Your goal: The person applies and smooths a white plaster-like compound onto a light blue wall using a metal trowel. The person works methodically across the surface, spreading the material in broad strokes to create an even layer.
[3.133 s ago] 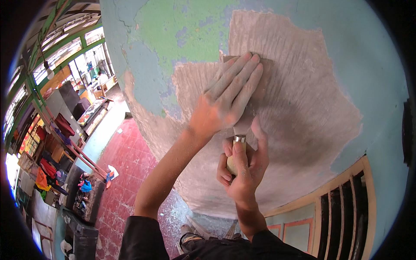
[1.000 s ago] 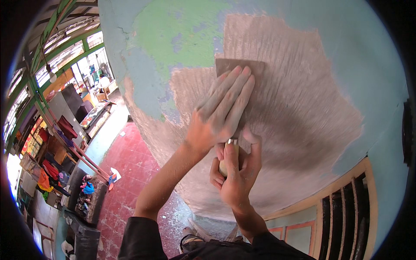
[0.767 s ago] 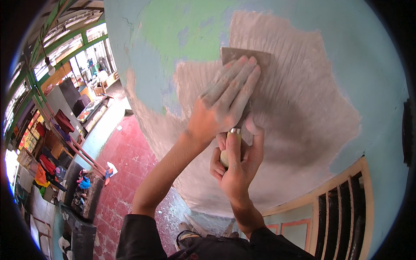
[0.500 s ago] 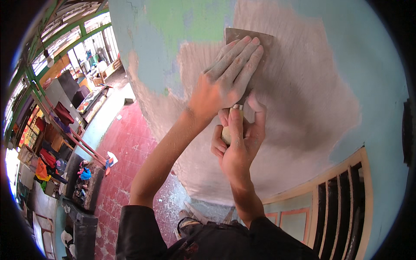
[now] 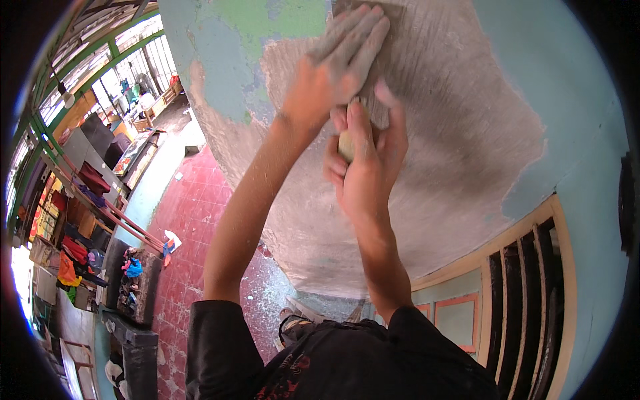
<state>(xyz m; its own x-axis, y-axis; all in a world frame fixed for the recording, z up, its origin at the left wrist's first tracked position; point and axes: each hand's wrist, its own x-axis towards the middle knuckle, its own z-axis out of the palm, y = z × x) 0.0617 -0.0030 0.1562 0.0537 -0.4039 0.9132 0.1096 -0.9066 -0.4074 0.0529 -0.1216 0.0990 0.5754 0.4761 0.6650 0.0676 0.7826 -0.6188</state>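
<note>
My right hand [image 5: 373, 153] grips the pale handle [image 5: 346, 145] of a wide scraper, its fingers wrapped round it and its thumb pointing up. The scraper's flat metal blade [image 5: 395, 17] lies against the wall near the top edge. My dusty left hand [image 5: 340, 60] rests flat over the blade with its fingers stretched out, hiding much of it. Around the tool, a bare greyish-brown patch [image 5: 460, 113] spreads over the wall, bordered by flaking green paint [image 5: 300, 23] and blue paint [image 5: 573, 87].
Below right is a wooden frame with dark vertical slats [image 5: 527, 300]. White flakes [image 5: 267, 293] litter the red tiled floor [image 5: 193, 213] beneath me. A dark block-like ledge with items on it [image 5: 139, 293] and cluttered furniture stand to the left.
Both hands and the scraper have moved up the wall together, the blade now reaching the top of the view. My grip looks the same.
</note>
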